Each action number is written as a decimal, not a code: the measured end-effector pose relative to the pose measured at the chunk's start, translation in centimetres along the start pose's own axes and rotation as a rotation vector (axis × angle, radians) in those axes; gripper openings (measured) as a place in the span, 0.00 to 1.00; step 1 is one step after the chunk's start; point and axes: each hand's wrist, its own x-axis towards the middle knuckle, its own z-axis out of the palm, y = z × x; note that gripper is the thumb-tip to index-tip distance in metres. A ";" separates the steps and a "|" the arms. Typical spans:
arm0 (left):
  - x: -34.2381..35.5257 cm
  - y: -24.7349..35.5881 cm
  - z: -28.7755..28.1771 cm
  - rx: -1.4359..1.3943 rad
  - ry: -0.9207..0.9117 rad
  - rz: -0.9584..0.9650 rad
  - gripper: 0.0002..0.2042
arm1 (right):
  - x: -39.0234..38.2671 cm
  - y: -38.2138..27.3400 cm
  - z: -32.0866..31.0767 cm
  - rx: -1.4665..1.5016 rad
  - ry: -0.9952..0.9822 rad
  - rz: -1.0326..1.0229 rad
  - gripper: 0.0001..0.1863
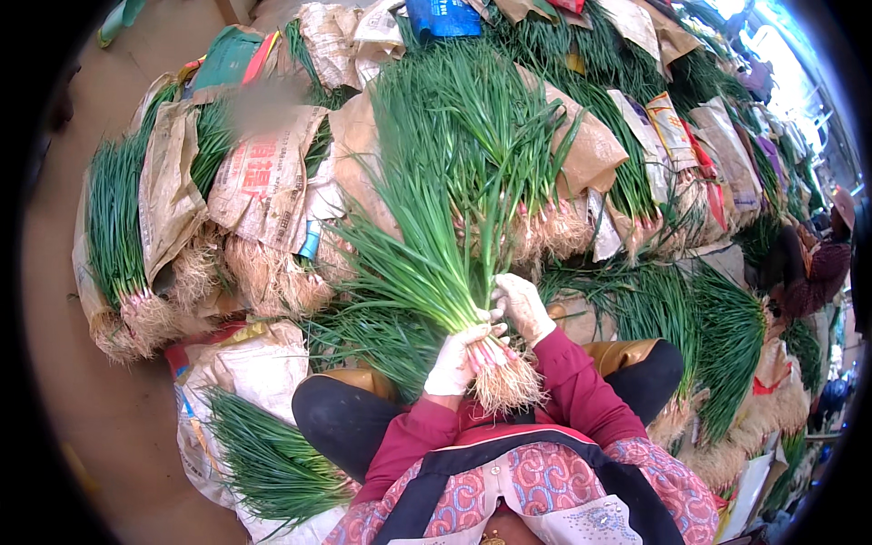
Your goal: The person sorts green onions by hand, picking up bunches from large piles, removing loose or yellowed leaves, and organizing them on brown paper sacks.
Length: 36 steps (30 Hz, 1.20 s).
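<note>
One bunch of spring onions is clamped in the gloved left hand around its pale lower stalks, shaggy roots toward the person's body, green leaves fanning away. Beside the bunch's right edge, the gloved right hand has bent fingers; whether they pinch anything, I cannot tell. Farther off lie rooted bundles, partly under tan sacks; a loose pile rests on white sacking, lower left.

Gloved hands, close together, left one curled
</note>
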 end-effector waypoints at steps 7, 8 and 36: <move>-0.2 0.5 -0.6 0.115 0.069 -0.083 0.16 | -0.9 -2.3 0.5 -0.016 -0.210 0.097 0.17; -0.3 1.0 -1.0 0.160 0.067 -0.104 0.16 | -0.8 -2.4 0.4 -0.018 -0.150 0.067 0.18; -2.3 3.7 2.6 -0.054 -0.155 0.102 0.16 | 7.2 -4.0 -8.1 -0.232 0.588 -0.235 0.14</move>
